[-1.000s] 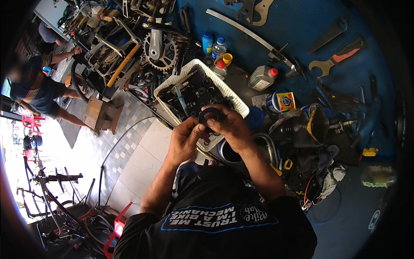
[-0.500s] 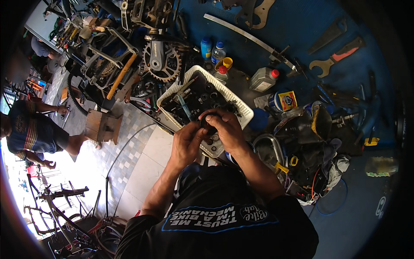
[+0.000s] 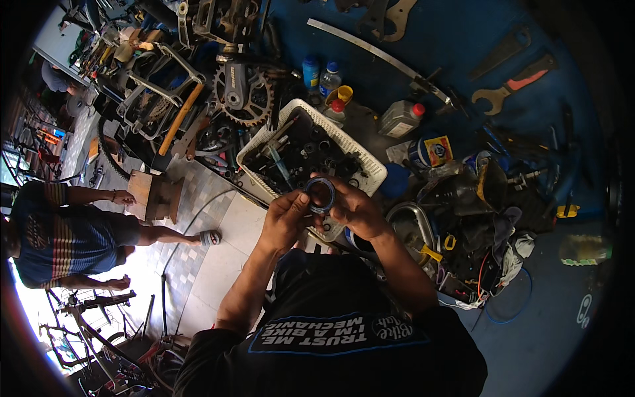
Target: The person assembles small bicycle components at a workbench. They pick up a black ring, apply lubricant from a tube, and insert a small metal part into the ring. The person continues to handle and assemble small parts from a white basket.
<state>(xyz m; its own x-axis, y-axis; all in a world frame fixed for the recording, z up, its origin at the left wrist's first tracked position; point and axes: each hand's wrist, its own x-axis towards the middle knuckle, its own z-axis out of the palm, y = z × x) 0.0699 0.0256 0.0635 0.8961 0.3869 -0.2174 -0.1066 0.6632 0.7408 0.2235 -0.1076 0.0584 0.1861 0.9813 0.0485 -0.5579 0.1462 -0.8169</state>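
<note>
Left hand (image 3: 286, 218) pinches the dark ring (image 3: 320, 194) by its left edge. Right hand (image 3: 352, 206) pinches the opposite edge, so the ring's open face tilts up toward the eyes, probably for inspection. Ring held just above the white basket (image 3: 360, 155) of small parts.

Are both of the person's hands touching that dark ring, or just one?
Touching, both. The head view shows the left hand and right hand each pinching a side of the dark ring, held above the white basket.
</note>
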